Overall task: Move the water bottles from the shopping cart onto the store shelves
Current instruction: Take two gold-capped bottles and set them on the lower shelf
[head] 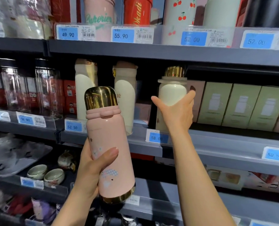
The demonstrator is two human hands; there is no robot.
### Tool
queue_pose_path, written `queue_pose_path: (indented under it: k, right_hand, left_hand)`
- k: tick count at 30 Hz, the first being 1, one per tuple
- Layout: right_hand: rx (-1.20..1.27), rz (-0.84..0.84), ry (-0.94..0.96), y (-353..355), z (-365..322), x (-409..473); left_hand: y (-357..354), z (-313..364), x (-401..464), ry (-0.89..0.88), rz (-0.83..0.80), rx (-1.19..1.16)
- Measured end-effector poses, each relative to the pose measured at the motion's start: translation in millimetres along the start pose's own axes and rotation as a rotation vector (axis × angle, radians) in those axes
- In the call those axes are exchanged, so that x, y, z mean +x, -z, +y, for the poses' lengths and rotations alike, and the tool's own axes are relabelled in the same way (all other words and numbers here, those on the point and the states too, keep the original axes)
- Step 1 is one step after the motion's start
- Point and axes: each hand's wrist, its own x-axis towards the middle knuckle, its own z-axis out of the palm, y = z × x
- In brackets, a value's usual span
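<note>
Left hand (93, 167) fingers grip pink bottle (110, 144) off-shelf; right hand (176, 111) fingers wrap cream bottle (172, 93) at shelf edge (217, 141), boxes (233, 105) just right.

Shelving: dark grey metal shelves (168, 51) in stacked tiers fill the view.
Shelf edges: clear strips carry blue price tags (122, 35).
Right, middle tier: a row of green boxes (243, 105).
Lower left: small cups (46, 174).
Light: bright, glinting on wrapping.
</note>
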Motion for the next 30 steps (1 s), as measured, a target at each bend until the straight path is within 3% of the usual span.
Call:
queue_pose_path:
  k: [5,14,18,20,22,24,27,30]
  right_hand:
    - [0.002,-0.103,0.009,7,11,1]
    - [-0.011,-0.135,0.052,14,19,-4]
    - [0.194,-0.012,0.322,44,22,-41]
    - [0.342,-0.226,0.324,57,26,-68]
    - [0.508,-0.509,0.202,69,29,-88]
    - [0.693,-0.646,0.097,81,35,-98]
    - [0.851,-0.577,0.036,106,47,-100]
    - [0.877,-0.424,0.015,127,64,-99]
  left_hand:
    - [1,4,-5,0.013,-0.01,0.019]
    - [-8,7,-8,0.036,-0.028,0.017]
    - [-24,11,-9,0.079,-0.122,-0.03]
    - [-37,12,-11,0.119,-0.205,-0.076]
    - [-58,8,-12,0.136,-0.31,-0.098]
    - [-83,0,-12,0.127,-0.376,-0.068]
    - [-116,-10,-8,0.046,-0.462,0.075]
    - [-141,-17,-4,-0.143,-0.576,0.433]
